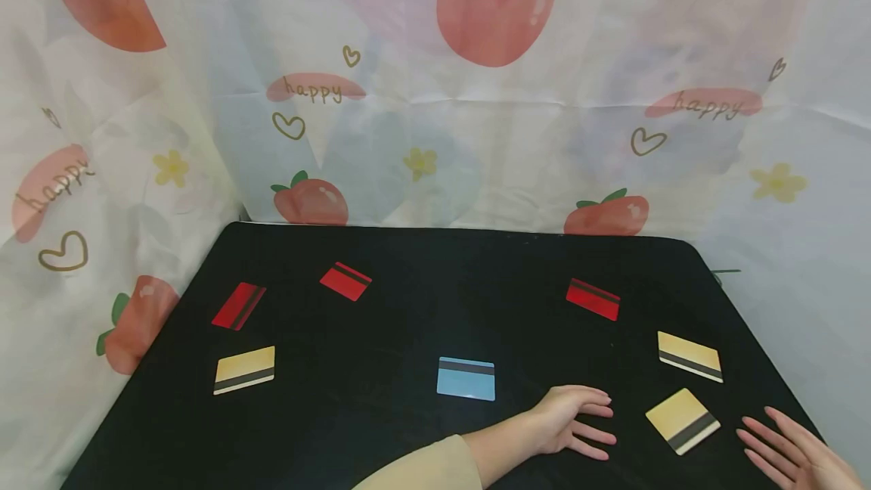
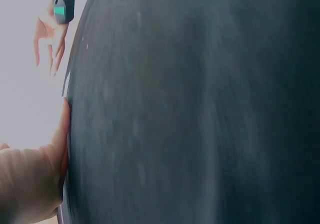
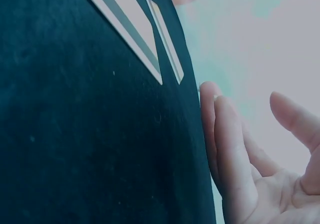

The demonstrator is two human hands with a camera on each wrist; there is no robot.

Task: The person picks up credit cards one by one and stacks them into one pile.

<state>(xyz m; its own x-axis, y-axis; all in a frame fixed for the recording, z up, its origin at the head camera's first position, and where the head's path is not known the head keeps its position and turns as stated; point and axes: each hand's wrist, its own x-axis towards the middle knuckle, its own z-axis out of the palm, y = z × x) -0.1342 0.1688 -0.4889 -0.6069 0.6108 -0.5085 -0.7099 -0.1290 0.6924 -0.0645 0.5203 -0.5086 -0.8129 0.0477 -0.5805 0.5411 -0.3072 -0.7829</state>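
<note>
My left hand point(image 1: 570, 422) reaches in from the front with its fingers spread loosely, holding nothing. At the lower right my right hand point(image 1: 796, 448) has its fingers extended and is likewise bare. Between the two hands lies a gold card point(image 1: 680, 416) with a dark stripe, touched by neither. Just behind it is a second gold card point(image 1: 690, 356). A light blue card point(image 1: 466, 383) lies to the left of my left hand. In the right wrist view, the right hand point(image 3: 250, 184) shows beside the dark table edge, and a gold card point(image 3: 130, 16) appears at the top.
Red striped cards lie farther back: one on the right point(image 1: 593, 299), a red card point(image 1: 345, 281) left of centre, and a red card point(image 1: 238, 306) at far left. A third gold card point(image 1: 245, 369) is on the left. A printed cloth point(image 1: 401, 195) surrounds the black table point(image 1: 381, 437).
</note>
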